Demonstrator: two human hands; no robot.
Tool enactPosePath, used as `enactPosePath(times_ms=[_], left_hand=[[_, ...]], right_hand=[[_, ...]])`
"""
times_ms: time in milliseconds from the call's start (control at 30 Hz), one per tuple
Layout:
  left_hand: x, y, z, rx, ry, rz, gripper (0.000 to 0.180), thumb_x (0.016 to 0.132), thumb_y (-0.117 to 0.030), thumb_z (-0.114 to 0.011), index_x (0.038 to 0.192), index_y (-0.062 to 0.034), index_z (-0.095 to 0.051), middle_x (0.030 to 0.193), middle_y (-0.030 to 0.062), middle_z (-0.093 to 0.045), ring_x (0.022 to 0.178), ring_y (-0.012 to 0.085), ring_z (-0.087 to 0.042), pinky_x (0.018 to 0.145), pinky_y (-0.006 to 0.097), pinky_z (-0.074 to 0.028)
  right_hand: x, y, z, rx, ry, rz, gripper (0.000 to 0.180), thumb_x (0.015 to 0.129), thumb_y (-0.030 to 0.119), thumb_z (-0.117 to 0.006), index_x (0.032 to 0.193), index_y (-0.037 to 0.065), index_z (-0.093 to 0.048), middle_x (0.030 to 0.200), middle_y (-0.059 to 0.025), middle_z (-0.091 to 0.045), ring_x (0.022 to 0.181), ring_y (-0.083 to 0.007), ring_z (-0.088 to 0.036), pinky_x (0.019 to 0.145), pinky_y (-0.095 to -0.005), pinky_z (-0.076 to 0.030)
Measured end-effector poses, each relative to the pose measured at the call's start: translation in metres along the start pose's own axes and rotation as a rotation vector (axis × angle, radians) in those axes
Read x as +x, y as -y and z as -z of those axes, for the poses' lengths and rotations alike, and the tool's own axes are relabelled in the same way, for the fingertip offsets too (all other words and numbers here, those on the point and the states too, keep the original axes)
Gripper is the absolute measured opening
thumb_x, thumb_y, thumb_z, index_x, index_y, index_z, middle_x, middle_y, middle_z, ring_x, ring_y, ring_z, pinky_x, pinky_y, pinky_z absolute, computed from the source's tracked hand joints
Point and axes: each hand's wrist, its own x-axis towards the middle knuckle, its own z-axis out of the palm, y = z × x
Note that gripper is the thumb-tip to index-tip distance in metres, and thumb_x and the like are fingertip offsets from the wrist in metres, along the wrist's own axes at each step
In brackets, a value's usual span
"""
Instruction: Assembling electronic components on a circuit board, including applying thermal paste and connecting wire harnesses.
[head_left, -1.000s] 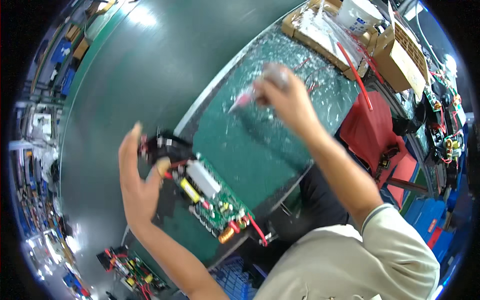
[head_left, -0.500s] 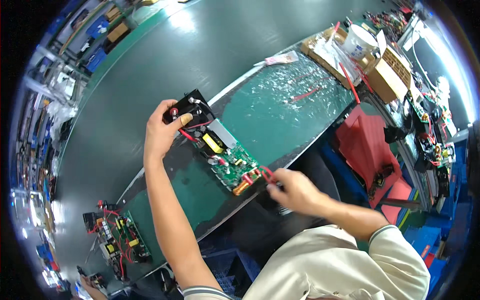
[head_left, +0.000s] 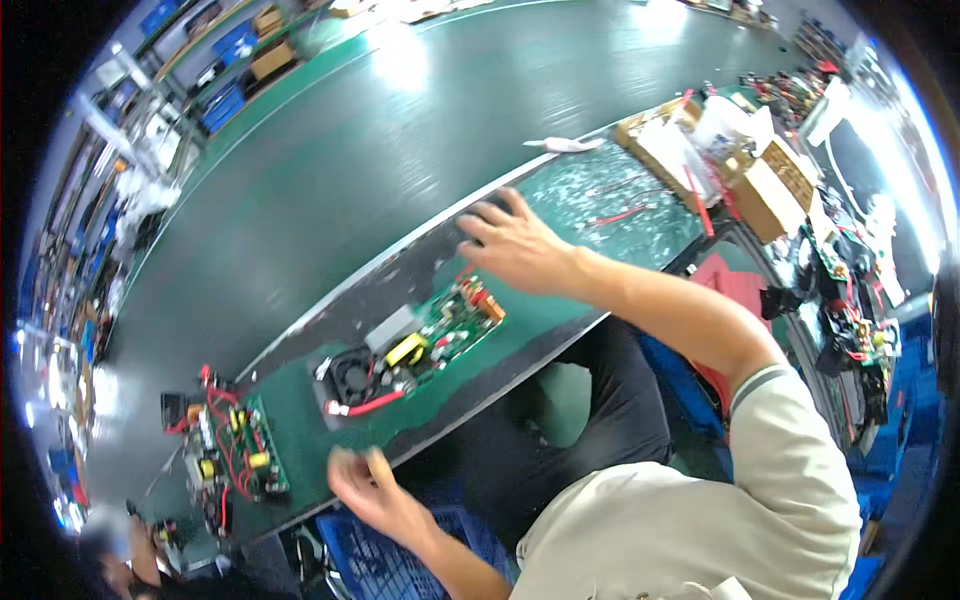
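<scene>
A green circuit board (head_left: 445, 325) with a yellow transformer, a black fan (head_left: 352, 374) and a thick red wire (head_left: 370, 405) at one end lies on the bench, touched by neither hand. Above its far right end my right hand (head_left: 520, 245) hovers, its fingers spread and holding nothing. Off the bench's near edge is my left hand (head_left: 375, 495), somewhat blurred, thumb apart from the fingers. Something yellow covers the tip of that thumb. No object shows in it.
Two more wired boards (head_left: 240, 450) rest at the bench's left end. Farther right are loose red wires (head_left: 620, 214), a small white tube (head_left: 565, 145) and open cardboard boxes (head_left: 770, 195). A blue basket (head_left: 350, 560) stands below. Another person (head_left: 115, 545) is at lower left.
Both hands have let go of the board, which now lies turned on the bench with its fan end toward the near left. My left hand dropped toward me; my right moved away over the bench.
</scene>
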Motion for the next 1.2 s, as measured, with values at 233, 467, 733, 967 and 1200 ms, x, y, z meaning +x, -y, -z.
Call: enactPosePath(times_ms=[233, 467, 733, 967, 1200], left_hand=[[-0.102, 0.007, 0.046, -0.179, 1.537, 1.083, 0.048, 0.091, 0.0, -0.051, 0.138, -0.0032, -0.043, 0.126, 0.0143, -0.054, 0.108, 0.0229, -0.06, 0.092, 0.035, -0.053], [-0.093, 0.009, 0.027, -0.251, 1.766, 0.709, 0.055, 0.089, -0.002, -0.06, 0.142, -0.0047, -0.043, 0.134, 0.0123, -0.046, 0.117, 0.0212, -0.054, 0.098, 0.036, -0.049], [-0.071, -0.008, -0.013, -0.182, 1.764, 0.344, 0.055, 0.087, -0.012, -0.068, 0.137, -0.0035, -0.049, 0.136, 0.0119, -0.045, 0.12, 0.0202, -0.052, 0.097, 0.034, -0.047], [-0.057, -0.01, -0.042, 0.158, 2.11, 0.123, 0.048, 0.085, -0.022, -0.071, 0.13, -0.0077, -0.058, 0.128, 0.0158, -0.055, 0.111, 0.0265, -0.06, 0.093, 0.035, -0.05], [0.028, -0.098, -0.125, -0.512, 0.882, -0.318, 0.016, 0.082, -0.017, -0.067, 0.087, -0.002, -0.064, 0.093, 0.0117, -0.068, 0.084, 0.0202, -0.064, 0.073, 0.031, -0.048]], right_hand=[[-0.019, -0.151, -0.045, 0.318, 0.15, -0.533, 0.056, 0.084, 0.029, -0.07, 0.133, 0.009, -0.052, 0.133, -0.0183, -0.055, 0.124, -0.0355, -0.052, 0.1, -0.0468, -0.044], [-0.043, -0.234, -0.087, 0.446, 0.268, -0.617, 0.043, 0.084, 0.018, -0.064, 0.125, 0.006, -0.06, 0.108, -0.0207, -0.068, 0.104, -0.0388, -0.063, 0.091, -0.045, -0.048], [-0.081, -0.186, -0.07, 0.304, 0.178, -0.35, 0.037, 0.078, 0.003, -0.058, 0.113, 0.008, -0.067, 0.114, -0.0107, -0.067, 0.111, -0.03, -0.06, 0.1, -0.0432, -0.043], [-0.119, -0.161, -0.057, 0.357, -0.221, -0.638, 0.034, 0.082, 0.004, -0.059, 0.115, 0.006, -0.065, 0.12, -0.0138, -0.064, 0.113, -0.032, -0.059, 0.099, -0.0426, -0.044], [-0.099, 0.086, 0.023, 2.229, 0.019, -0.627, 0.046, 0.099, 0.038, -0.055, 0.126, 0.0, -0.058, 0.117, -0.012, -0.065, 0.11, -0.0214, -0.061, 0.097, -0.0366, -0.047]])
